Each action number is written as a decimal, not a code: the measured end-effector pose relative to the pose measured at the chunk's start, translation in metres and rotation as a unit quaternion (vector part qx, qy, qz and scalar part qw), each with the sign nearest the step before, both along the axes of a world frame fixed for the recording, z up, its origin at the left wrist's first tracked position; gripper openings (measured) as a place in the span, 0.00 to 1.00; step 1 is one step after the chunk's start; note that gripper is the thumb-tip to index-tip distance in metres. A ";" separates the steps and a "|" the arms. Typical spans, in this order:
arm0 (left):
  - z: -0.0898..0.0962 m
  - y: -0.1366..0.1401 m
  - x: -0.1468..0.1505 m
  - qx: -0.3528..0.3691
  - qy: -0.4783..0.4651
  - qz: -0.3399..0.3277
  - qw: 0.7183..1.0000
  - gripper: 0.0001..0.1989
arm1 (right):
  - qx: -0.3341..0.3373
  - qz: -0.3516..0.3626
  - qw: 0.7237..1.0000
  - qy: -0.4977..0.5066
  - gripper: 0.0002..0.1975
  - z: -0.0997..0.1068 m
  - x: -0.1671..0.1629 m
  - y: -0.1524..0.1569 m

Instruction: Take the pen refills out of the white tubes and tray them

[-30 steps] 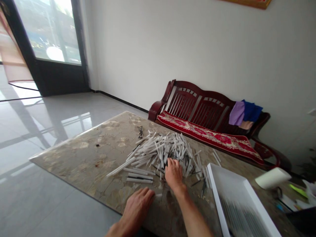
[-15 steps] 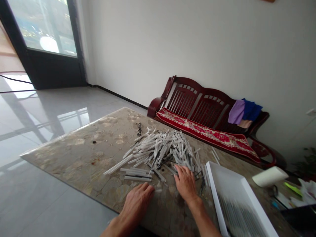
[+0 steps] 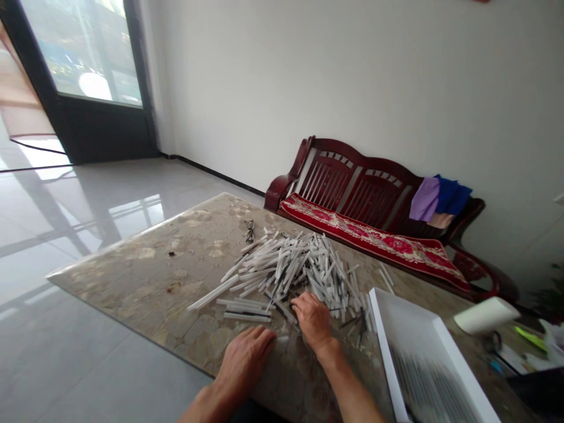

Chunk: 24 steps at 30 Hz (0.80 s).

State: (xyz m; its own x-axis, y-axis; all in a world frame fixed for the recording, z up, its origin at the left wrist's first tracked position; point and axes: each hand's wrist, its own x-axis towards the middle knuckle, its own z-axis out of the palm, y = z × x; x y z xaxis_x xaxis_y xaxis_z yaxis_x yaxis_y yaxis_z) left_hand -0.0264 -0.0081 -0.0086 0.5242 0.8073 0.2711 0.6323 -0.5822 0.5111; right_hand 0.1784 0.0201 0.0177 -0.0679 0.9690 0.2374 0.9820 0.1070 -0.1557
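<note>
A heap of whitish translucent plastic tubes (image 3: 282, 258), with some dark thin pieces among them, lies on the patterned table (image 3: 145, 294). My right hand (image 3: 312, 320) is at the near edge of the heap, fingers curled down; what they grip, if anything, is hidden. To its left, my left hand (image 3: 247, 358) rests low over the table with fingers bent together. A short pale piece (image 3: 282, 339) shows just beyond its fingertips; I cannot tell whether it is held. Several tubes lie side by side in a small group (image 3: 247, 309) ahead of my left hand.
A white open box (image 3: 383, 346) with a row of thin greyish sticks (image 3: 429, 379) stands right of my right hand. Farther right are a white roll (image 3: 487, 315) and clutter. Beyond the table is a dark red wooden bench (image 3: 352, 182). A small black bundle (image 3: 250, 230) lies behind the heap.
My right hand has moved left along the near edge of the heap, closer to my left hand. My left hand has stayed almost where it was.
</note>
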 end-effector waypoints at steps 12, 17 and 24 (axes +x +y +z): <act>0.011 -0.002 0.011 -0.175 -0.266 0.034 0.947 0.11 | 0.011 -0.037 0.905 0.423 0.05 0.013 -0.013 -0.049; 0.014 -0.006 0.024 -0.159 -0.281 0.021 0.946 0.11 | -0.015 -0.022 0.875 0.484 0.06 0.011 -0.034 -0.074; 0.017 -0.014 0.026 -0.136 -0.273 0.021 0.952 0.09 | 0.026 -0.050 0.884 0.463 0.07 0.007 -0.048 -0.087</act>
State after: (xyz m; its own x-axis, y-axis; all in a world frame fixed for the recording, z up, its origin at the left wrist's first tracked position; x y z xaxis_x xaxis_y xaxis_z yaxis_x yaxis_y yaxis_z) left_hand -0.0004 -0.0218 0.0081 0.3306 0.9037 0.2721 0.2494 -0.3617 0.8983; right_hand 0.1301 -0.0668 0.0246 0.2650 0.9455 0.1894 0.4400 0.0561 -0.8962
